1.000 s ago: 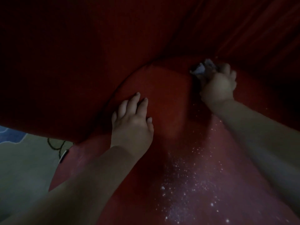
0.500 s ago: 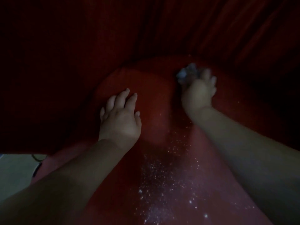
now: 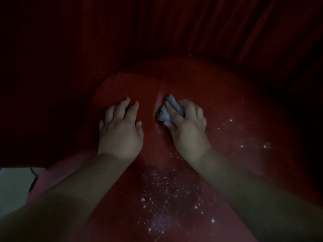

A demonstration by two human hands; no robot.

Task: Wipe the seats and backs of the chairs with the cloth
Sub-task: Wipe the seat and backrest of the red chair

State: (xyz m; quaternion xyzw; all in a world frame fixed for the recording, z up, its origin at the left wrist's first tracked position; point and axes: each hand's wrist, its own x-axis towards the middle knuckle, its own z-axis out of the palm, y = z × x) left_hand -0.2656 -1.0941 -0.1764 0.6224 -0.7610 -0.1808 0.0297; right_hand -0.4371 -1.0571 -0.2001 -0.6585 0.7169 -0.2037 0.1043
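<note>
- Red seat (image 3: 218, 105), glossy and dim; we see white specks (image 3: 162, 194) scattered across the near part and off to the right, not yet wiped.
- Right hand (image 3: 187, 126) holds the cloth (image 3: 168, 109), a small grey wad pinched under curled fingers and pressed on the seat near its middle crease.
- Left hand (image 3: 120, 130) rests on the seat just beside it, fingers spread and only slightly bent, holding nothing.
- Risk: cloth is bunched small, so we judge each pass covers little and can leave streaks or missed specks.
- Risk: dry wad may just push the specks toward the near edge and onto the floor (image 3: 12, 186) at lower left instead of picking them up.
- Risk: light is poor, so we could easily miss leftover dust in the dark rim area.
- Risk: left hand bracing on the seat may smear or pick up dust if it slides.
- Red drape (image 3: 52, 75) hangs over the far side; we cannot tell whether it hides the chair back, which could get skipped.
</note>
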